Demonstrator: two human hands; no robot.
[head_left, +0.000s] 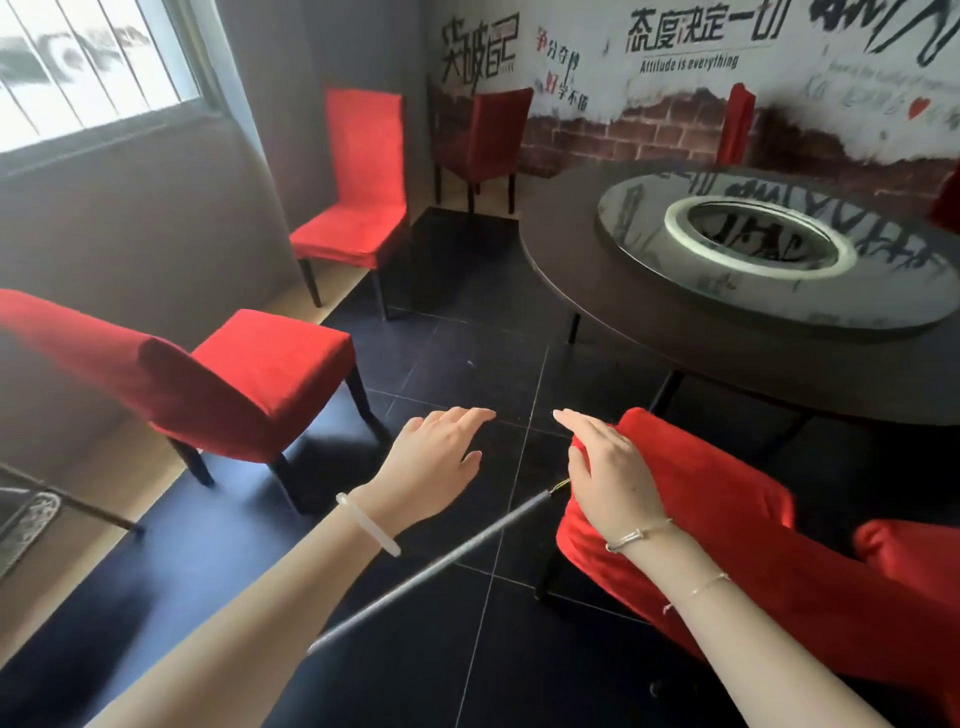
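On the wall painting (727, 93) the English line "Attitude is everything" can be read, under the big characters "态度决定一切". More to the left stands "突破自己". The smaller red and black characters beside it, and the writing at the right end, are too blurred to read.

The left hand (436, 457) hangs in the air over the black tiled floor (467, 364). Its fingers are straight and a little spread, and it touches nothing. The right hand (608, 478) lies on the upper corner of the nearest chair back (701, 499), which has a red cover. Its fingers are almost straight along the top edge and not closed around it. This chair stands at the lower right, just beside the round dark table (571, 291), and its seat is hidden.

A thin grey rod (441, 561) runs slanted between the two forearms. Its upper end is close to the right hand, and its lower end dissolves in blur.

I count six red-covered chairs:
- the near one
- one at the left (249, 384)
- one by the wall (358, 171)
- a darker one in the corner (488, 135)
- one behind the table (737, 122)
- a piece at the right edge (948, 202)

I cannot tell whether the red shape at the lower right (909, 545) belongs to the near chair.

There is one glass turntable (634, 260) on the table. The left wrist has one white bangle (369, 525), and the right arm has two thin bracelets (636, 535).
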